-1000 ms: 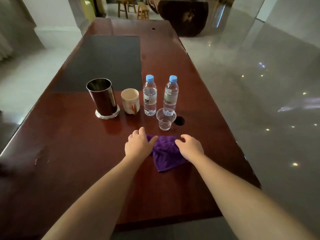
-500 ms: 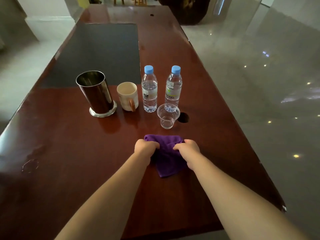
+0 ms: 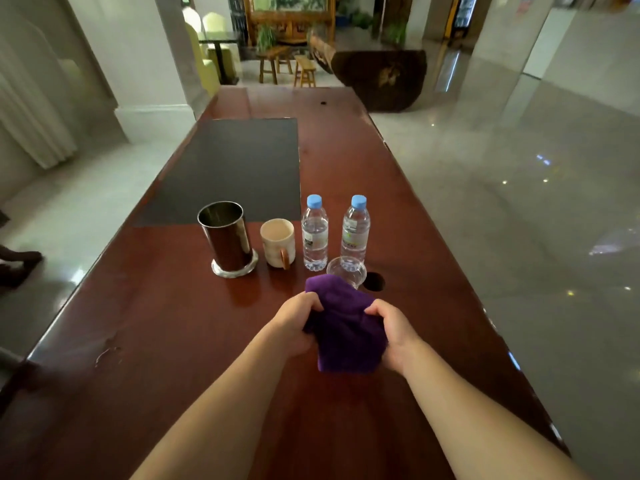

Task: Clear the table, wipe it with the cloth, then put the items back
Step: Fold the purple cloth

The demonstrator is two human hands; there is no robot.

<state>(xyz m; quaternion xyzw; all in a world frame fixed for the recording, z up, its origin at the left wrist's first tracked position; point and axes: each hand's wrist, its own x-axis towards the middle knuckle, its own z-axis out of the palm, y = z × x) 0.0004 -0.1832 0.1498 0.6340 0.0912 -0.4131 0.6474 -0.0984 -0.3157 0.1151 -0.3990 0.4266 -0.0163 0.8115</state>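
Note:
A purple cloth (image 3: 346,323) hangs bunched above the long red-brown table (image 3: 156,323). My left hand (image 3: 296,323) grips its left side and my right hand (image 3: 394,332) grips its right side. Behind the cloth stand a metal cylinder cup (image 3: 227,239) on a silver base, a cream mug (image 3: 277,242) with an orange handle, and two water bottles (image 3: 314,233) (image 3: 355,233) with blue caps. A clear plastic cup (image 3: 348,271) is partly hidden by the cloth's top edge.
A dark mat (image 3: 239,168) covers the table's far left half. A round hole (image 3: 374,281) sits in the tabletop right of the clear cup. A water smear (image 3: 107,355) marks the near left. Shiny floor lies on both sides; stools (image 3: 304,71) stand beyond.
Both hands closed on the purple cloth and lifted it off the table. The view has tilted up to show the room beyond.

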